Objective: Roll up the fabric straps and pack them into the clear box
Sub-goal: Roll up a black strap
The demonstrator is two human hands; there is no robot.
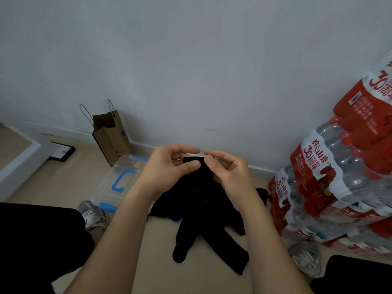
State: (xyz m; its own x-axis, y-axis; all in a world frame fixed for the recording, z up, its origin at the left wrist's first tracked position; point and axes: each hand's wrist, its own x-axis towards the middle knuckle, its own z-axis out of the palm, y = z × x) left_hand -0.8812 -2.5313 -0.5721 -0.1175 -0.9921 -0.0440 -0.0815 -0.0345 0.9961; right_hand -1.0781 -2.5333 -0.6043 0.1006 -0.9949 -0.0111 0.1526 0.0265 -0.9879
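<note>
Black strap [196,166], blue-handled clear box [118,177]

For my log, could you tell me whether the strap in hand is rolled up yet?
Not rolled: the left hand and right hand pinch the strap by its flat top end; the rest hangs loose.

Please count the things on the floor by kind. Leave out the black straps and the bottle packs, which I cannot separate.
paper bag: 1
clear box: 1
shoes: 2
black frame: 1
Total: 5
</note>
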